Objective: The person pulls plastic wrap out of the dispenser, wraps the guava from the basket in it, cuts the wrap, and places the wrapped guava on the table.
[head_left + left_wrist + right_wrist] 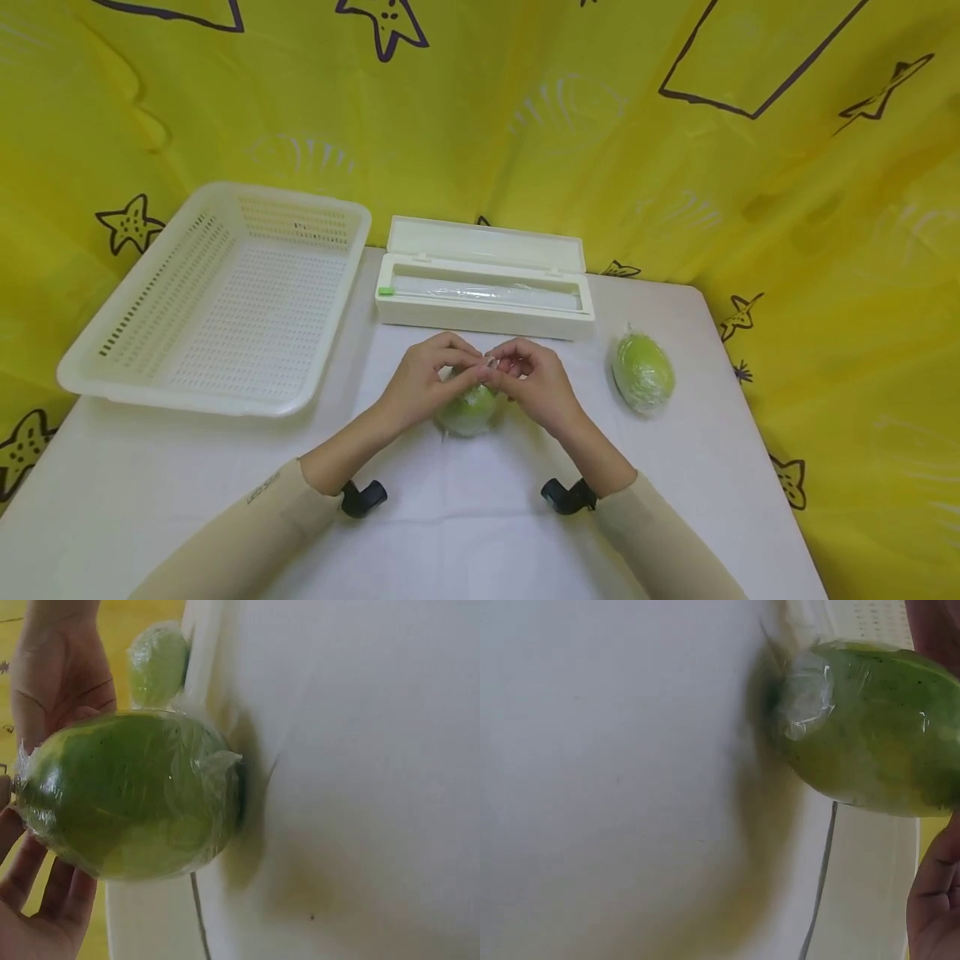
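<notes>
An oval green fruit, likely a mango [468, 414], stands on end on the table, covered in clear plastic wrap [492, 362]. My left hand [423, 379] pinches the gathered wrap at the fruit's top between thumb and fingers. From the other side my right hand [542, 387] pinches the same twisted end, and the fingertips of both hands meet there. The left wrist view shows the wrap lying creased over the green skin [127, 795], with a loose flap [223, 759] near the base. Fingers partly hide the fruit's top in the head view.
A second wrapped green fruit [643, 372] lies to the right. Behind my hands a white wrap dispenser box [480, 318] stands with its lid raised, a roll inside and a green slider at its left. A white plastic basket [330, 350] sits at the left. A yellow curtain hangs behind.
</notes>
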